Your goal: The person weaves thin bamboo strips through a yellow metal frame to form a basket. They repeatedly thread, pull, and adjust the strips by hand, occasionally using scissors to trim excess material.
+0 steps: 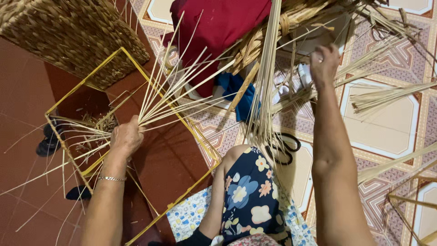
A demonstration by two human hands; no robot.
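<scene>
Barely started: yellow wire frame [63, 98] mostly bare; left hand [125, 136] grips pale reed strands [177, 91] there, right hand [324, 61] pinches long reed bundle [266, 82].

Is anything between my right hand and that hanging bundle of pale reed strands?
Nothing visible: the right hand is raised just right of the reed bundle, with only tiled floor showing in the gap between them.

Patterned tile floor [387, 118], red-brown floor [22, 136], woven basket [73, 32], red cloth [218, 27]
</scene>
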